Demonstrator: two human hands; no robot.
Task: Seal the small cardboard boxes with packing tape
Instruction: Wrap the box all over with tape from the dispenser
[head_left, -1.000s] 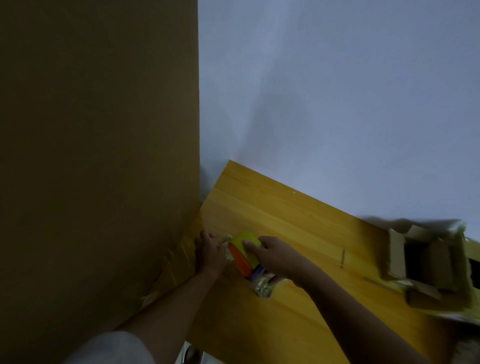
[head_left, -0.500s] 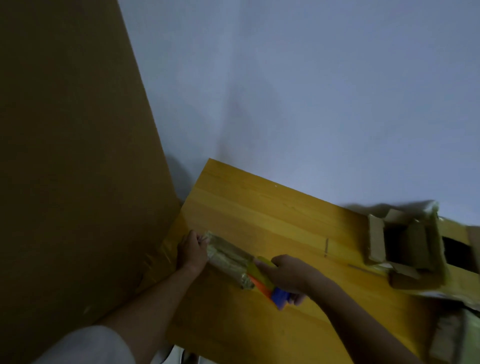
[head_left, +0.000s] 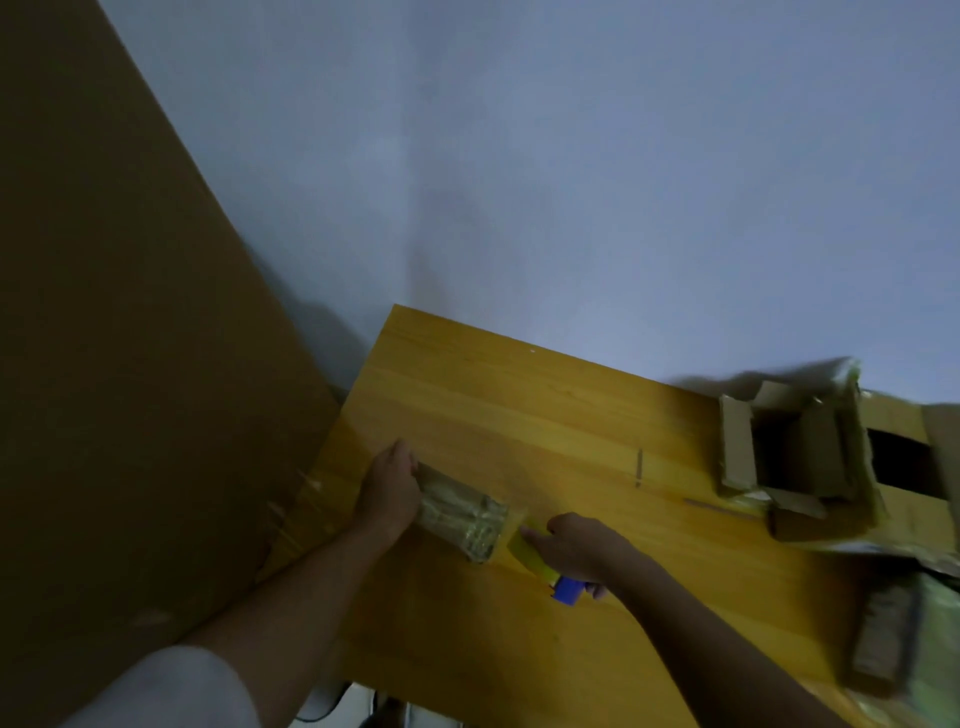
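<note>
Wooden table (head_left: 519, 415), left hand (head_left: 389, 491) gripping a small taped box (head_left: 462, 517) at lower centre, right hand (head_left: 579, 545) clasping a yellow-and-blue tape dispenser (head_left: 540, 564) beside it, open cardboard boxes (head_left: 795, 457) at right.

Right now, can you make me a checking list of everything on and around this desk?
Surface: wooden table, bare near the wall.
Job's things: small box under shiny tape; tape dispenser, yellow with a blue handle, at its right end.
Clutter: opened cardboard boxes at the right; blurred packages near the right edge.
Grippers: left hand holds the box's left end; right hand grips the dispenser.
Cables: a dark cord below the table's near edge.
Surroundings: big cardboard sheet at left; pale wall behind.
</note>
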